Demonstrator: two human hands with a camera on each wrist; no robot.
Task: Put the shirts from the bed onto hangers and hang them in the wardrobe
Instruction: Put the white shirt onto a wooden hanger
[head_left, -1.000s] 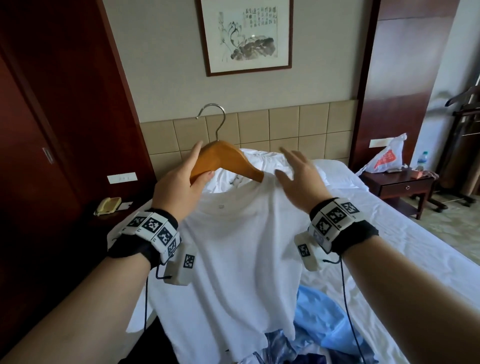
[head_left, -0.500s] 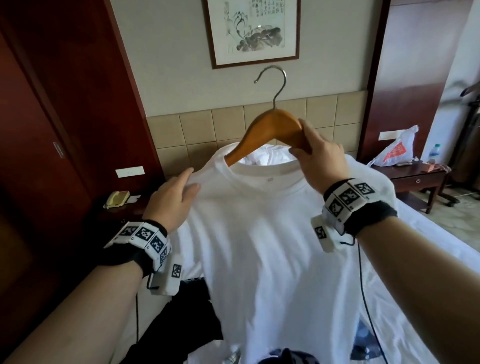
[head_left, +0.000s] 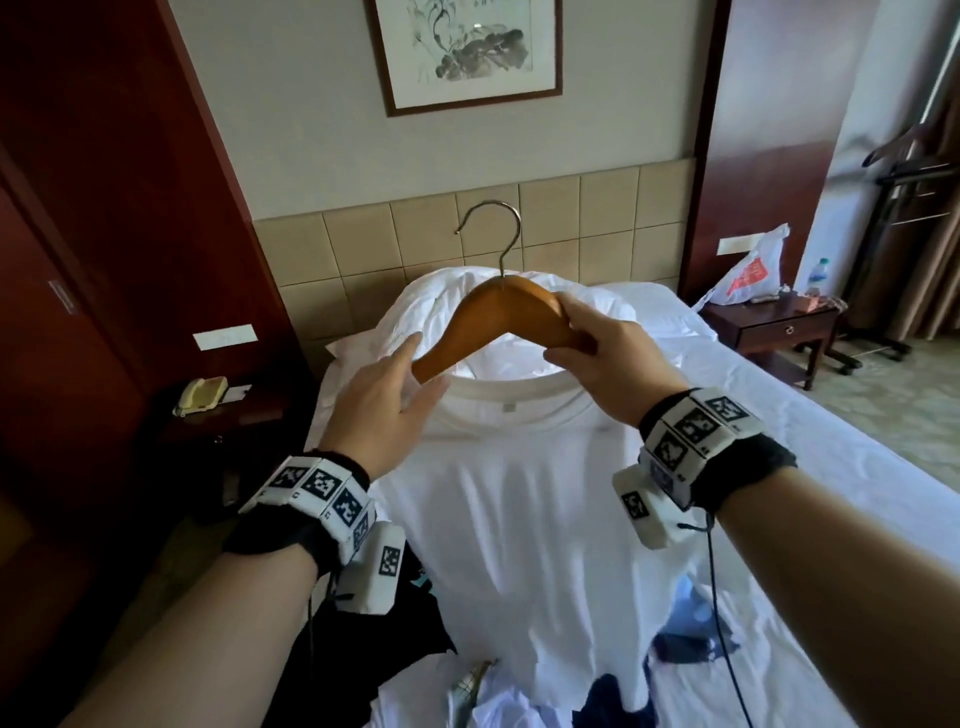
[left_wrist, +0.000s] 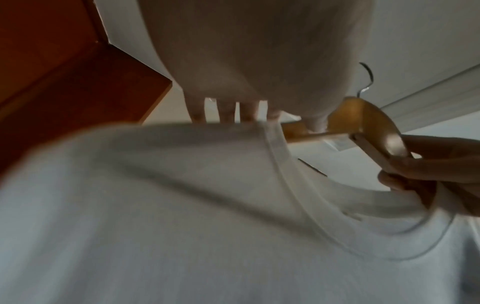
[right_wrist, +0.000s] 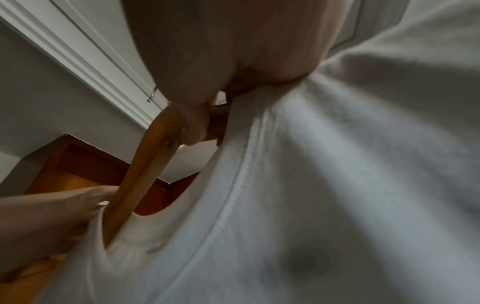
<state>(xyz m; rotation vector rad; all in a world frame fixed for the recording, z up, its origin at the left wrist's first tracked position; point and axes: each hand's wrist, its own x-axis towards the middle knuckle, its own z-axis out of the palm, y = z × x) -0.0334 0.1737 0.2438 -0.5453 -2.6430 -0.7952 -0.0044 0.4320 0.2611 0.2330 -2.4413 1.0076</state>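
A white T-shirt (head_left: 519, 493) hangs in front of me over the bed. A wooden hanger (head_left: 493, 306) with a metal hook sits at its neck opening, its left end tucked inside the collar. My right hand (head_left: 597, 353) grips the hanger's right arm at the collar's edge. My left hand (head_left: 395, 395) pinches the shirt's left shoulder beside the hanger's left end, fingers behind the cloth and thumb in front. The left wrist view shows the shirt (left_wrist: 182, 205) and hanger (left_wrist: 376, 123) close up. The right wrist view shows my thumb on the hanger (right_wrist: 145, 160) above the collar (right_wrist: 233, 185).
More clothes lie at the bed's (head_left: 805, 467) near end, among them a black garment (head_left: 363, 649) and a blue one (head_left: 691, 623). Dark red wooden panels (head_left: 104, 208) stand on the left above a nightstand with a phone (head_left: 200, 395). Another nightstand (head_left: 774, 322) holds a plastic bag.
The hanger has come down and levelled out, still in my right hand. My left hand has risen from the shirt's shoulder to the collar by the hanger's left end.
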